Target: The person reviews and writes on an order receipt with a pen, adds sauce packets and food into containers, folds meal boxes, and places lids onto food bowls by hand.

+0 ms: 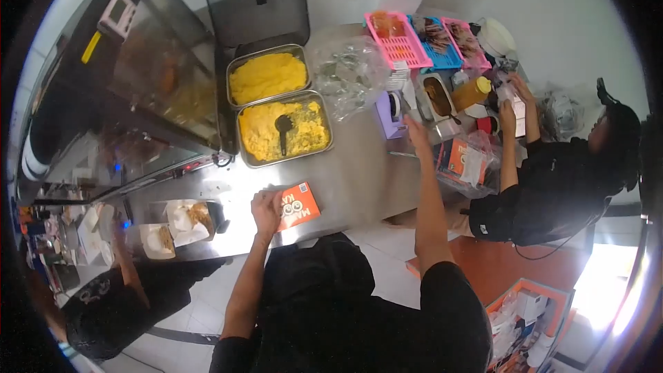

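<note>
Near the counter's front edge, my left hand (267,211) is closed on the left side of an orange box (300,207) with white lettering. Out to the right, my right hand (417,134) has its fingers stretched out just beside a purple holder (391,119) with a roll in it; nothing can be made out in its grasp. Beyond the box, a metal tray of yellow food (259,139) has a black scoop (283,128) lying in it. A second tray of yellow food (268,76) sits behind that one.
Open food boxes (181,224) lie left, near a co-worker (114,297). A glass cabinet (162,62) stands back left. Plastic bags (349,72), baskets (399,45), a sauce tray (437,95) and a yellow bottle (472,92) are right. Another co-worker (552,186) holds a phone-like object.
</note>
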`<state>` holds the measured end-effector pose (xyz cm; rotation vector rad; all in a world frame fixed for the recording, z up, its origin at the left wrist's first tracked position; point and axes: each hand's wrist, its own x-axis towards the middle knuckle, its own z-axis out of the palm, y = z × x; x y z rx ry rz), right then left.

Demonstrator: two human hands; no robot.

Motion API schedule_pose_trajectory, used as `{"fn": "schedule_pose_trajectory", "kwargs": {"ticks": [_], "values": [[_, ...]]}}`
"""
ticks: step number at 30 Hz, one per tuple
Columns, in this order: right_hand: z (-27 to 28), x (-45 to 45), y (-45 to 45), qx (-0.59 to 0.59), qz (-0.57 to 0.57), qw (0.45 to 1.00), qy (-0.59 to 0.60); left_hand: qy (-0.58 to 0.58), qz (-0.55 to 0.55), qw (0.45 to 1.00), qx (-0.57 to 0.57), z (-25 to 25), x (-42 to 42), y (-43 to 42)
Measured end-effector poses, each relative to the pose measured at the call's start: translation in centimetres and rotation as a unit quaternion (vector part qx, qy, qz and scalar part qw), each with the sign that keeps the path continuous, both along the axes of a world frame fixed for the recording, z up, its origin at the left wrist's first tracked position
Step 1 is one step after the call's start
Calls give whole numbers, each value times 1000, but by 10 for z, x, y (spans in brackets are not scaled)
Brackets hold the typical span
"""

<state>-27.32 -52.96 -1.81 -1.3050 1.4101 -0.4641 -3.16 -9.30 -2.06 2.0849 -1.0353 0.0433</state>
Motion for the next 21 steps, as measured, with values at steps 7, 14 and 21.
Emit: {"fn": "schedule_pose_trajectory", "kwargs": {"ticks": [7, 14, 21], "values": [[-30, -18, 27, -44, 7, 952, -303, -24, 27, 999, 27, -4, -20, -29], [-48, -32, 70, -290, 51, 943, 154, 0, 25, 998, 51, 4, -25, -35], [-6, 14, 157, -161, 30, 977, -140, -17, -33, 998, 43, -1, -14, -28]]}}
